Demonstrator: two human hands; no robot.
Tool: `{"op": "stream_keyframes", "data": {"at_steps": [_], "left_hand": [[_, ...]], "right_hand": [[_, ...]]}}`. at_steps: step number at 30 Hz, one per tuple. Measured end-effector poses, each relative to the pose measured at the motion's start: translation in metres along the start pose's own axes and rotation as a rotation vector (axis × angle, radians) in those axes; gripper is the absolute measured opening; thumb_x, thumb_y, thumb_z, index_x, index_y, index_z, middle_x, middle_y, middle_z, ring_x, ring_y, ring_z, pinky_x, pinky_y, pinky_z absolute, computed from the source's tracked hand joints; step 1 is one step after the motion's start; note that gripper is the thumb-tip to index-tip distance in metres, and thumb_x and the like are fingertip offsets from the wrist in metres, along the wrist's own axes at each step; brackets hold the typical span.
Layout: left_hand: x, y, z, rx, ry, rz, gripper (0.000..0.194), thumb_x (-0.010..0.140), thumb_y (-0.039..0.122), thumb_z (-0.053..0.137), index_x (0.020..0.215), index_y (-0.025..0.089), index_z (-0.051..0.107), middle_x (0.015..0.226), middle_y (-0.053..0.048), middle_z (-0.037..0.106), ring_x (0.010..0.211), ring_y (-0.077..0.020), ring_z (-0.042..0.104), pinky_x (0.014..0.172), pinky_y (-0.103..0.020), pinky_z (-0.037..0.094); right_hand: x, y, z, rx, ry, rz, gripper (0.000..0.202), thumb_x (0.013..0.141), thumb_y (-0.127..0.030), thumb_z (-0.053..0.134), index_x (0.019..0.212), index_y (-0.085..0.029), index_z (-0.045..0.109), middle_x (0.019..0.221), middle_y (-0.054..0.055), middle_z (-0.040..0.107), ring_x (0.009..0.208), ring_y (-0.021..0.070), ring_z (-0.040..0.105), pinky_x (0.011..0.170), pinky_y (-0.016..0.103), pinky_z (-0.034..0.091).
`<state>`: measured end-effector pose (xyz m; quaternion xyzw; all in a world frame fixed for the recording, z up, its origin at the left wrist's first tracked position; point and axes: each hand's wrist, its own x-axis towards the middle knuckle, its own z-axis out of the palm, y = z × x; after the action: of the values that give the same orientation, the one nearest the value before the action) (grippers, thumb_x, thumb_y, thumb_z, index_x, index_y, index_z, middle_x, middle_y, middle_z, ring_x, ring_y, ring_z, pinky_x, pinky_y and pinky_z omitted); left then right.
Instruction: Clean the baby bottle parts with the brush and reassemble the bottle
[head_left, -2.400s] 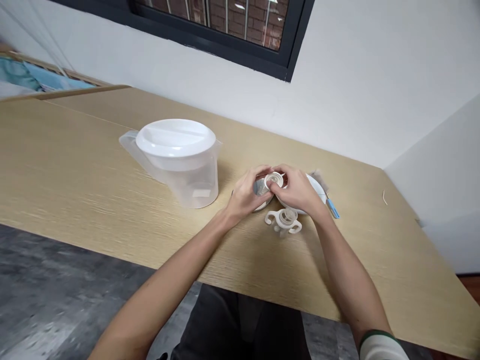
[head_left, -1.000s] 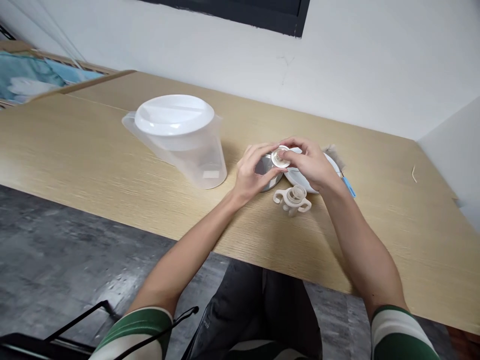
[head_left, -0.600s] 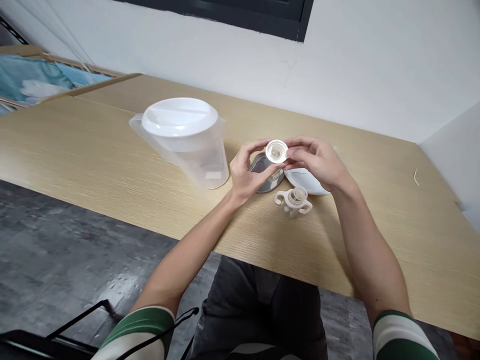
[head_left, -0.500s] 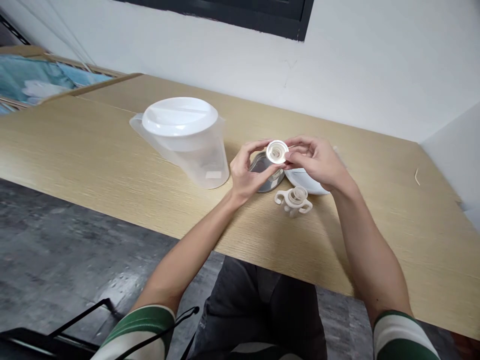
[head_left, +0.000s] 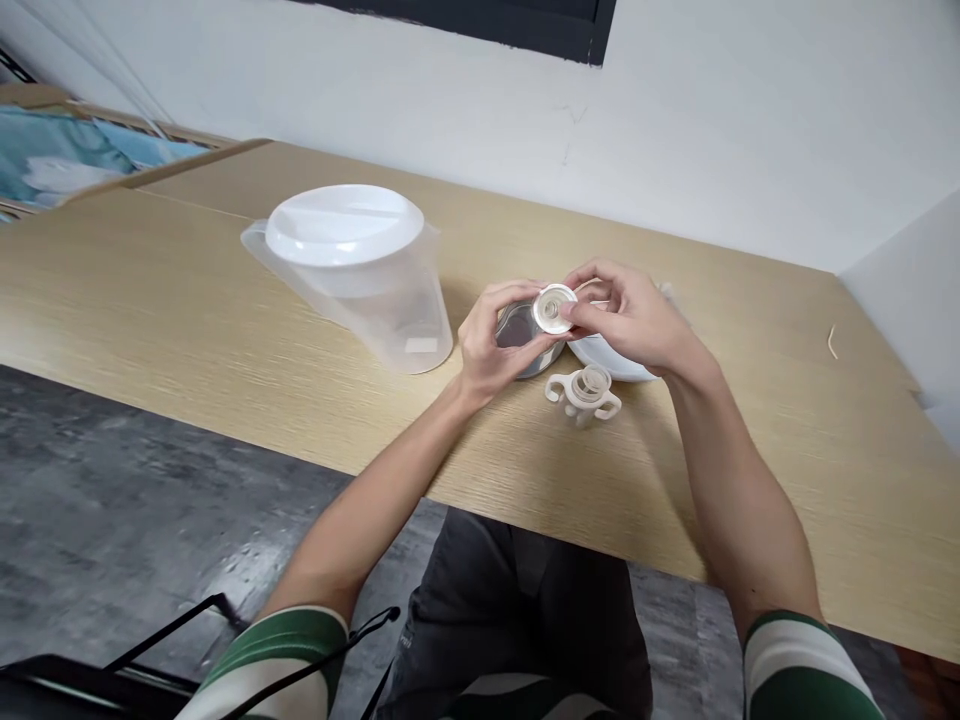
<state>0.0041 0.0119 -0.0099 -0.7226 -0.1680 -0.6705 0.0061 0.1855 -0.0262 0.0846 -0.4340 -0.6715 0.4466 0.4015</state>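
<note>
Between both hands is a white round bottle cap ring [head_left: 551, 312], its hollow side facing me and a clear ringed part visible within. My left hand [head_left: 482, 340] holds its left side, fingers above and thumb below. My right hand [head_left: 626, 312] grips the right edge, with the thumb over the rim. Just below on the table stands a bottle piece with two pale curved handles [head_left: 606, 406] and a clear threaded neck. Behind my left hand lies a shiny metal dish [head_left: 514, 328], partly covered. A white dish [head_left: 619, 362] sits beneath my right hand, also partly hidden.
A large translucent pitcher [head_left: 409, 310] with a white lid stands on the wooden table [head_left: 300, 400] to the left. At far right lies a thin pale strip [head_left: 832, 342]. The white wall [head_left: 712, 130] rises behind the table, and a crib-like frame with blue cloth [head_left: 56, 150] is at upper left.
My right thumb has shifted further over the cap ring's rim, and the ring is turned slightly. The whole view has moved a little; the things on the table stay put.
</note>
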Motion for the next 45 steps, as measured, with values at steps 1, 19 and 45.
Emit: {"op": "stream_keyframes", "data": {"at_steps": [1, 19, 45], "left_hand": [[-0.001, 0.0, 0.0, 0.0, -0.003, -0.002, 0.057, 0.082, 0.04, 0.083, 0.129, 0.028, 0.054, 0.116, -0.006, 0.07, 0.109, -0.0232, 0.071, 0.093, -0.042, 0.061], [-0.004, -0.002, 0.003, 0.055, -0.03, 0.018, 0.059, 0.082, 0.045, 0.081, 0.13, 0.032, 0.049, 0.115, -0.004, 0.067, 0.107, -0.023, 0.07, 0.09, -0.042, 0.06], [-0.01, -0.012, 0.002, 0.038, -0.036, -0.016, 0.064, 0.08, 0.057, 0.079, 0.128, 0.032, 0.047, 0.115, -0.007, 0.067, 0.109, -0.0251, 0.07, 0.091, -0.046, 0.063]], "right_hand": [[0.0, 0.0, 0.001, 0.005, 0.014, 0.003, 0.028, 0.075, -0.032, 0.082, 0.092, -0.023, 0.062, 0.078, 0.0, 0.069, 0.072, 0.0186, 0.069, 0.071, 0.036, 0.06], [-0.002, 0.002, 0.006, -0.224, 0.114, -0.07, 0.025, 0.078, -0.036, 0.077, 0.092, -0.023, 0.061, 0.089, 0.002, 0.066, 0.085, 0.021, 0.066, 0.077, 0.035, 0.052], [-0.007, -0.001, 0.001, -0.279, 0.09, -0.097, 0.027, 0.071, -0.025, 0.077, 0.096, -0.024, 0.065, 0.095, 0.004, 0.071, 0.093, 0.0251, 0.067, 0.081, 0.038, 0.055]]}}
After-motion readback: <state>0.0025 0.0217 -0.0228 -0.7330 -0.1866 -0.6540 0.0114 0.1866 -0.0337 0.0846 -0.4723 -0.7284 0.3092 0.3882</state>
